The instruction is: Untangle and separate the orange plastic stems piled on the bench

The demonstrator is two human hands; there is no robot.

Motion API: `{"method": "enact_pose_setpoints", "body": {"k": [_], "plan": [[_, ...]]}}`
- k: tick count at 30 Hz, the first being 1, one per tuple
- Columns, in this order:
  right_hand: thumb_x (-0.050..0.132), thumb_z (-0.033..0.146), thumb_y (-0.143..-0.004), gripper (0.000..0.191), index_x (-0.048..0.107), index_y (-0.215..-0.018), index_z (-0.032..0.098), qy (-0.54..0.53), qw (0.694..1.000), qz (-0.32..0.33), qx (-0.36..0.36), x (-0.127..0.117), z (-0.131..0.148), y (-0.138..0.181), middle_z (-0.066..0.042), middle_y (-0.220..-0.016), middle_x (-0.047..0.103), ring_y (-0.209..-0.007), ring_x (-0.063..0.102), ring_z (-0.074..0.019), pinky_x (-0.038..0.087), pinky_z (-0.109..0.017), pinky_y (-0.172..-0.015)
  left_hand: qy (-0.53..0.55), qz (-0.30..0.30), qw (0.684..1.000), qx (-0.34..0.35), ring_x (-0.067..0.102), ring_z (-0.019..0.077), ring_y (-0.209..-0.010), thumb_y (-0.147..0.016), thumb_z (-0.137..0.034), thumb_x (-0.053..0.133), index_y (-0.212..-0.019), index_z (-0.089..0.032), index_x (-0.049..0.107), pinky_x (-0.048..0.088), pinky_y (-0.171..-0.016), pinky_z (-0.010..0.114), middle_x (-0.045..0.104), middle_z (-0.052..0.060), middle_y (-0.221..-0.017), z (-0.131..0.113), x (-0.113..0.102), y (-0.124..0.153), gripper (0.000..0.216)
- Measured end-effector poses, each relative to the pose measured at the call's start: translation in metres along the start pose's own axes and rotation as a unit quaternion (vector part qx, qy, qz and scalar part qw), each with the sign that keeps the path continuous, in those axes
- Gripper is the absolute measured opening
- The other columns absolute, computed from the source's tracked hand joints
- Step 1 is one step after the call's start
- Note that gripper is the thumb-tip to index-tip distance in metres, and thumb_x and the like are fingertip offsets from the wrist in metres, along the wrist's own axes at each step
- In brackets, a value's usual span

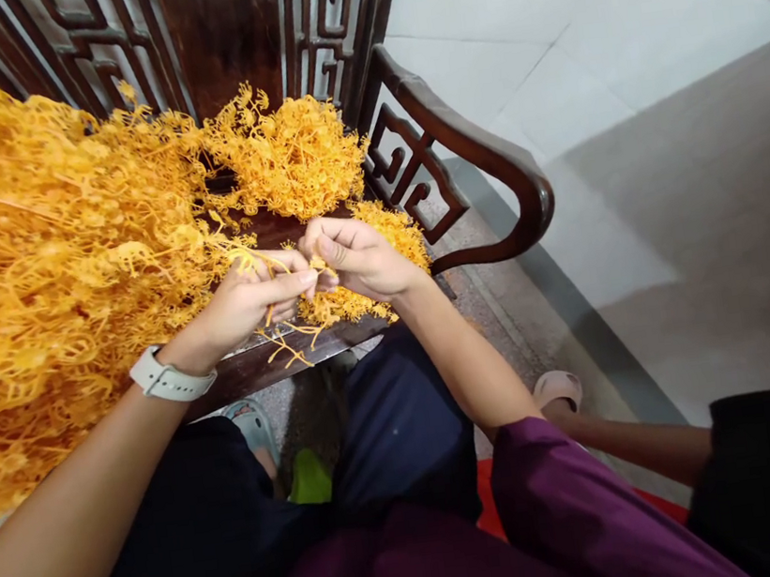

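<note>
My left hand [261, 290], with a pale watch on the wrist, pinches a thin yellow plastic stem [283, 344] whose branching ends hang below the fingers. Fingertip to fingertip with it, my right hand [359, 259] is closed on a small yellow piece [320, 266] of the same material. Left of my hands a large heap of yellow plastic sprigs [70, 264] covers the seat. Behind them sits a smaller pile of yellow sprigs [301, 158]. More yellow pieces [351, 304] lie under and beside my right hand.
The sprigs rest on a dark carved wooden bench [226, 376] with a curved armrest [527, 184] on the right. A white tiled wall [500, 37] stands beyond it. Another person's leg [639, 444] shows at the lower right.
</note>
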State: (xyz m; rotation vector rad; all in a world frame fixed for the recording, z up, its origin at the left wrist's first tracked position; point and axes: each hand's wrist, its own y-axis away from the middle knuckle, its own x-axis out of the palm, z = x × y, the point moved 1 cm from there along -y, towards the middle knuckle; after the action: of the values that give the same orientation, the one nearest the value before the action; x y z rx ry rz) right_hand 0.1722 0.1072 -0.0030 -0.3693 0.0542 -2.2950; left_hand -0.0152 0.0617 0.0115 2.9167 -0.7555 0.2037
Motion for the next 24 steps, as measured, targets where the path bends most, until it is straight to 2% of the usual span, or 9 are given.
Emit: {"method": "enact_pose_setpoints", "body": {"k": [2,4,6,8,11,13,16,19,24], "plan": [[0.082,0.061,-0.093,0.049,0.056,-0.083,0.022,-0.028,0.998,0.057,-0.001,0.004,0.001,0.001,0.005,-0.065,0.053,-0.056,0.048,-0.0087,0.037,-0.025,-0.055,0.015,0.029,0.999,-0.006,0.037,0.0109,-0.048,-0.080,-0.053,0.091,-0.064,-0.020,0.066,0.024,-0.050,0.030,0.049,0.000,-0.054,-0.002,-0.001,0.003,0.045],[0.081,0.063,-0.093,0.052,0.052,-0.079,0.023,-0.057,0.995,0.077,-0.008,0.007,0.004,0.002,0.006,-0.064,0.046,-0.055,0.042,-0.0084,0.038,-0.026,-0.054,0.020,0.062,0.998,-0.004,0.040,0.0122,-0.051,-0.078,-0.058,0.092,-0.064,-0.020,0.067,0.027,-0.051,0.031,0.050,0.001,-0.054,-0.003,-0.003,0.007,0.049],[0.081,0.066,-0.092,0.056,0.048,-0.076,0.024,-0.069,0.996,0.049,-0.026,0.008,0.010,0.002,0.007,-0.064,0.039,-0.055,0.035,-0.0087,0.039,-0.027,-0.054,0.034,0.077,0.996,0.000,0.041,0.0118,-0.051,-0.080,-0.060,0.092,-0.067,-0.020,0.069,0.027,-0.051,0.031,0.052,0.001,-0.056,-0.004,-0.005,0.009,0.048],[0.080,0.068,-0.091,0.057,0.046,-0.078,0.025,-0.041,0.997,-0.030,-0.049,0.003,0.015,0.001,0.007,-0.066,0.038,-0.057,0.032,-0.0098,0.040,-0.028,-0.055,0.056,0.056,0.997,0.001,0.037,0.0096,-0.049,-0.080,-0.056,0.093,-0.068,-0.019,0.069,0.026,-0.051,0.030,0.051,0.000,-0.056,-0.006,-0.006,0.009,0.045],[0.075,0.074,-0.092,0.055,0.051,-0.083,0.026,0.107,0.978,-0.172,-0.058,-0.019,0.014,0.000,0.005,-0.072,0.045,-0.061,0.037,-0.0120,0.039,-0.029,-0.059,0.066,-0.002,0.998,-0.007,0.032,0.0078,-0.045,-0.080,-0.045,0.094,-0.071,-0.020,0.067,0.024,-0.051,0.029,0.045,-0.003,-0.053,-0.007,-0.007,0.005,0.038],[0.071,0.074,-0.094,0.054,0.053,-0.082,0.025,0.264,0.939,-0.213,-0.049,-0.042,0.009,0.001,0.003,-0.075,0.049,-0.067,0.042,-0.0134,0.038,-0.030,-0.063,0.055,-0.041,0.997,-0.020,0.033,0.0082,-0.046,-0.080,-0.038,0.092,-0.072,-0.020,0.066,0.024,-0.050,0.028,0.043,-0.004,-0.052,-0.005,-0.009,0.000,0.033],[0.070,0.059,-0.098,0.045,0.054,-0.078,0.023,0.437,0.878,-0.194,-0.002,-0.076,0.000,0.006,0.001,-0.075,0.052,-0.072,0.044,-0.0143,0.037,-0.031,-0.066,0.045,-0.088,0.995,-0.028,0.035,0.0092,-0.048,-0.083,-0.035,0.088,-0.077,-0.019,0.066,0.025,-0.049,0.027,0.045,-0.004,-0.055,-0.003,-0.014,-0.005,0.027],[0.074,0.041,-0.094,0.027,0.059,-0.084,0.022,0.466,0.864,-0.180,0.061,-0.096,-0.004,0.014,0.002,-0.075,0.057,-0.070,0.048,-0.0139,0.039,-0.031,-0.068,0.049,-0.096,0.994,-0.025,0.038,0.0101,-0.050,-0.091,-0.044,0.081,-0.089,-0.018,0.073,0.028,-0.049,0.027,0.047,-0.003,-0.060,-0.001,-0.019,-0.008,0.027],[0.078,0.032,-0.089,0.020,0.063,-0.083,0.020,0.504,0.841,-0.187,0.068,-0.098,0.000,0.022,0.000,-0.079,0.064,-0.072,0.052,-0.0143,0.040,-0.033,-0.071,0.037,-0.139,0.987,-0.066,0.038,0.0094,-0.048,-0.104,-0.043,0.066,-0.123,-0.017,0.072,0.025,-0.045,0.023,0.056,-0.001,-0.065,0.000,-0.020,-0.009,0.033]]}}
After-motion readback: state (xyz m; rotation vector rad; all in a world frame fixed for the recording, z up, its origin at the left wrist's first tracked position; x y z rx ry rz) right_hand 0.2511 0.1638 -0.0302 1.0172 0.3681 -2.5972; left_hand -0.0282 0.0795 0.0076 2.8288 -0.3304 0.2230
